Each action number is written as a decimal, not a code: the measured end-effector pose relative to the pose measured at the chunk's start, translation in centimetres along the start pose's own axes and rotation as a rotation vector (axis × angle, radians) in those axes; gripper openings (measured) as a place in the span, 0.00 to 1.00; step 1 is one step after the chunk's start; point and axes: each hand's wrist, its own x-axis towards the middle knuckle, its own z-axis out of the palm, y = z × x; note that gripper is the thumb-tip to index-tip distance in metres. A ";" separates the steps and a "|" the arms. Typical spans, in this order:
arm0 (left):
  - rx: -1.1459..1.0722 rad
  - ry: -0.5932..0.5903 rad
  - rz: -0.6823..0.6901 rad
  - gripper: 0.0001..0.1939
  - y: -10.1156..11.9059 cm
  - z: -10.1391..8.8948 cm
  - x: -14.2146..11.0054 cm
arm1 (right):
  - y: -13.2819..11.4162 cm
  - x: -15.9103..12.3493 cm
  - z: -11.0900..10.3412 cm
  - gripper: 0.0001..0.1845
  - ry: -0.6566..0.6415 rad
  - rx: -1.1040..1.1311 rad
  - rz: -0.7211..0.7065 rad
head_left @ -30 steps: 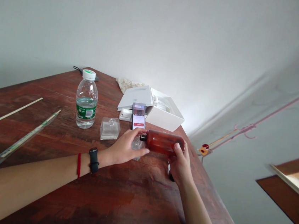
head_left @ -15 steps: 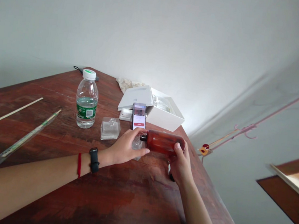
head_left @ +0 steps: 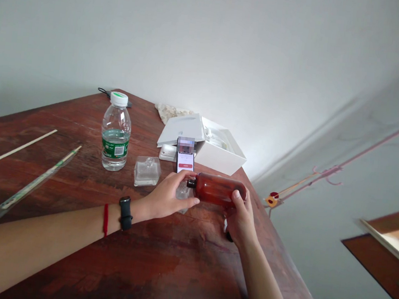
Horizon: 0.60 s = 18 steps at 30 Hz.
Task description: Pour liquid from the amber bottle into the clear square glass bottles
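Note:
An amber plastic bottle lies on its side in the air, its black threaded neck pointing left with no cap on it. My right hand is wrapped round its base end, thumb on top. My left hand spans the neck end, fingertips on the upper edge of the shoulder and thumb at the lower edge. Below the neck, a clear glass container is partly covered by my left hand. A second clear square glass container stands to its left. Behind the hands lies a phone with a lit screen.
A clear water bottle with a green label stands at the left. Two thin sticks lie farther left, one in a plastic sleeve. An open white box and its lid sit at the back. Something black and white shows partly under my right hand.

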 end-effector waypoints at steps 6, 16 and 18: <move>0.012 0.003 0.013 0.29 -0.1 0.0 0.1 | -0.1 -0.1 0.2 0.25 -0.014 0.012 0.014; 0.018 -0.001 0.014 0.29 -0.1 0.0 0.0 | -0.2 -0.2 0.2 0.22 -0.017 -0.017 -0.009; 0.015 -0.004 0.009 0.29 0.0 -0.1 0.0 | -0.3 -0.2 0.3 0.23 -0.014 -0.015 -0.007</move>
